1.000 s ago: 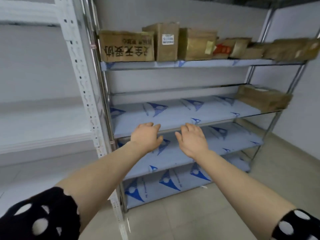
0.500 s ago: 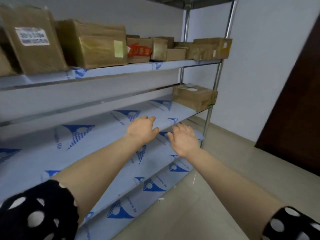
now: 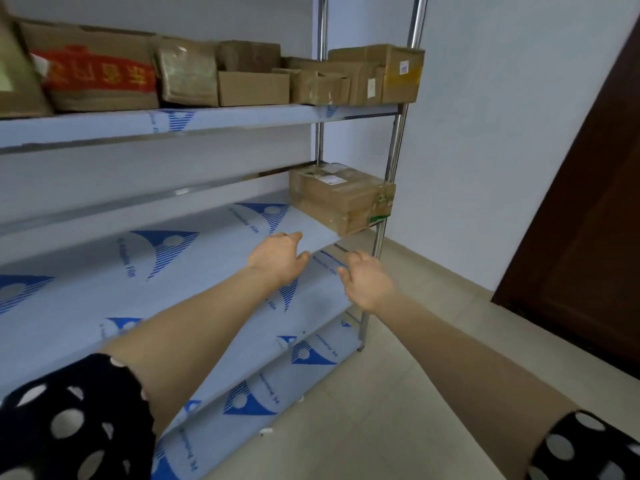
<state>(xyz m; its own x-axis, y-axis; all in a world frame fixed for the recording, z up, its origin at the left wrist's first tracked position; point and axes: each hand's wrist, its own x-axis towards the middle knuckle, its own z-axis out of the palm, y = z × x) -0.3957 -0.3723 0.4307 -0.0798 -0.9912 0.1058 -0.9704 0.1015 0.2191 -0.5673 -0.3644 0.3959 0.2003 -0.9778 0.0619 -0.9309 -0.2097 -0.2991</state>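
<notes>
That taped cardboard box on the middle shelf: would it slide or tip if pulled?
The taped box is low and wide, so it probably won't tip. The shelf's smooth film likely lets it slide. Taped-shut cardboard should stay stiff.

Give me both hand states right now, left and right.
Left hand: open, empty, above the shelf front edge.
Right hand: open, fingers loosely curled, empty, short of the box.

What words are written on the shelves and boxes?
"Protective Film", blurry: blue print on the pale film covering the metal rack.
Yellow characters on the red band of the brown cardboard box: too blurred to read.
White labels on the other cardboard boxes: too small to read.
</notes>
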